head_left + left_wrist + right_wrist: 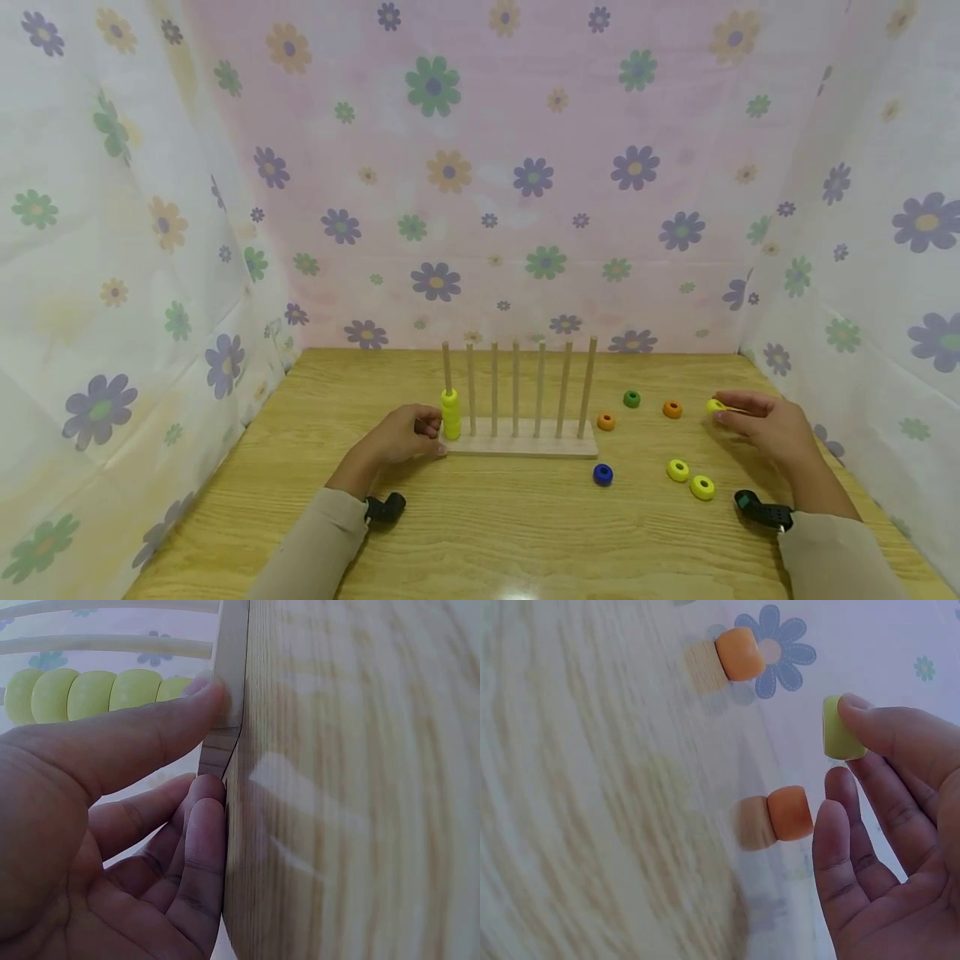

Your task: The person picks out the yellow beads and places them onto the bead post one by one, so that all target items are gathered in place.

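Note:
A wooden peg rack [517, 448] stands on the table, a column of several yellow beads [450, 417] on its leftmost peg. My left hand [405, 435] grips the left end of the rack's base, its thumb [161, 731] on the base and its curled fingers against the end. Over on the right, my right hand [768, 425] pinches a yellow bead [840, 731] between thumb and fingers. In the right wrist view this bead shows raised off the tabletop. The other pegs carry no beads.
Two loose yellow beads [690, 479] lie in front of the right hand. A blue bead [603, 475], a green bead [632, 399] and two orange beads [672, 409] are spread right of the rack. Flowered cloth [480, 217] encloses the table's back and sides.

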Demonstrator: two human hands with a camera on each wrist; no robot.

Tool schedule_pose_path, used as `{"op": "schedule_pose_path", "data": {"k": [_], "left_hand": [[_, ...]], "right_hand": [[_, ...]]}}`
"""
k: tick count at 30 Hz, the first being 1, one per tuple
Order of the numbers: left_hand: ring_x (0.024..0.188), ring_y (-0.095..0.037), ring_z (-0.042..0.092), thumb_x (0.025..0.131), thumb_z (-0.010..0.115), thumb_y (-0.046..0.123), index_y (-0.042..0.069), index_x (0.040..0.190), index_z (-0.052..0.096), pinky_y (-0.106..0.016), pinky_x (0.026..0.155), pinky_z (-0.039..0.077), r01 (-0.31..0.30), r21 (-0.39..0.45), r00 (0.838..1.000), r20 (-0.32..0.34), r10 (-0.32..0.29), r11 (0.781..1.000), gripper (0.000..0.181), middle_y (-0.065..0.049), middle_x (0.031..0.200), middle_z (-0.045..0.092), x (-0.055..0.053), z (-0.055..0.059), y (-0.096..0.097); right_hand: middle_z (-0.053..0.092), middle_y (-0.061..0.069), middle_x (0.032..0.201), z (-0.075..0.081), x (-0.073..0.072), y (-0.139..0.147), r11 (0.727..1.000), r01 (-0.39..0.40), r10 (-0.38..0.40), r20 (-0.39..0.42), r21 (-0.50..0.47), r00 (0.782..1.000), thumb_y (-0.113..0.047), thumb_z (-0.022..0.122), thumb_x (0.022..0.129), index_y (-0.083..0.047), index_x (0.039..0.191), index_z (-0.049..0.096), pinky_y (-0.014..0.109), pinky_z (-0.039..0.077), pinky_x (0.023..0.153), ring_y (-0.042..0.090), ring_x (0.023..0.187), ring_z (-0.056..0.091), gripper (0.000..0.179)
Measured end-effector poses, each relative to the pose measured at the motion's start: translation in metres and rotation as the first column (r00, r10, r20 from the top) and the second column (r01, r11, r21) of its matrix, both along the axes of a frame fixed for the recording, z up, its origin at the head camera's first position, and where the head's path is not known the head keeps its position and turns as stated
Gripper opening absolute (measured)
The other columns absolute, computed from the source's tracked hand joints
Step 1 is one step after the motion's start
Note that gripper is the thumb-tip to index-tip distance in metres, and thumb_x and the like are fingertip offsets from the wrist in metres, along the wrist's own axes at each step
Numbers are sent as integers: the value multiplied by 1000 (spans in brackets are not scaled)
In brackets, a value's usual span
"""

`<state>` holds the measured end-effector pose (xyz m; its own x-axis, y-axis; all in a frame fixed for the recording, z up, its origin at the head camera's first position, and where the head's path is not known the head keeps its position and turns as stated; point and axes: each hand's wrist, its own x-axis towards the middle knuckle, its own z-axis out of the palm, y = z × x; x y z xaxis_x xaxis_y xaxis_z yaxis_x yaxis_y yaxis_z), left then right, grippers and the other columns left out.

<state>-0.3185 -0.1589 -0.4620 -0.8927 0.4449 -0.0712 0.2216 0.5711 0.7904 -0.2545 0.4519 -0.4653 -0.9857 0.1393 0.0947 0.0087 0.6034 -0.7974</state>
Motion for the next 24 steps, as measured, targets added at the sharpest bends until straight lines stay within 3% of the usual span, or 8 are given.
{"op": "schedule_pose_path", "data": {"k": [3,9,12,14,20,24], "left_hand": [[100,-18,60,86,86,17,3,137,62,-35,89,53,6,-4,1000,-9,-6,1000,58,-4,111,66,0,-1,0],[100,-17,60,87,86,16,3,137,62,-34,90,53,6,5,1000,-2,-6,1000,57,-4,112,66,1,0,2],[100,-18,61,86,86,15,2,136,62,-36,91,53,3,16,1000,0,-3,1000,57,-5,112,66,2,0,2],[100,-18,60,86,86,15,2,136,62,-36,91,53,1,18,1000,2,-1,1000,57,-5,112,66,2,0,2],[99,-18,60,87,86,17,5,135,64,-35,88,53,2,8,1000,2,-2,1000,55,-4,110,66,1,-2,0],[98,-18,59,87,86,18,6,133,64,-35,87,52,8,5,1000,-2,-8,1000,52,-3,108,65,1,-1,0]], "right_hand": [[66,-32,105,3,-2,-1,1000,-19,19,-19,5,1000,-48,76,93,-5,141,62,25,60,74,-12,90,64,66],[73,-17,115,15,-3,-3,997,-33,33,0,64,999,-51,75,93,-6,142,62,15,52,73,-13,91,62,68],[72,-18,113,22,-4,-5,993,-15,16,-6,119,1000,-55,73,93,-10,140,64,18,52,74,-14,89,60,66],[71,-17,113,27,-4,-8,990,-4,7,-18,143,1000,-57,72,92,-12,139,65,27,54,78,-14,88,59,66],[73,2,123,42,-7,-18,985,6,3,-50,174,999,-61,70,92,-16,138,66,54,53,88,-17,86,55,64],[74,5,122,51,-8,-25,981,8,8,-79,194,997,-60,71,92,-17,136,68,41,56,83,-15,86,57,61]]}}
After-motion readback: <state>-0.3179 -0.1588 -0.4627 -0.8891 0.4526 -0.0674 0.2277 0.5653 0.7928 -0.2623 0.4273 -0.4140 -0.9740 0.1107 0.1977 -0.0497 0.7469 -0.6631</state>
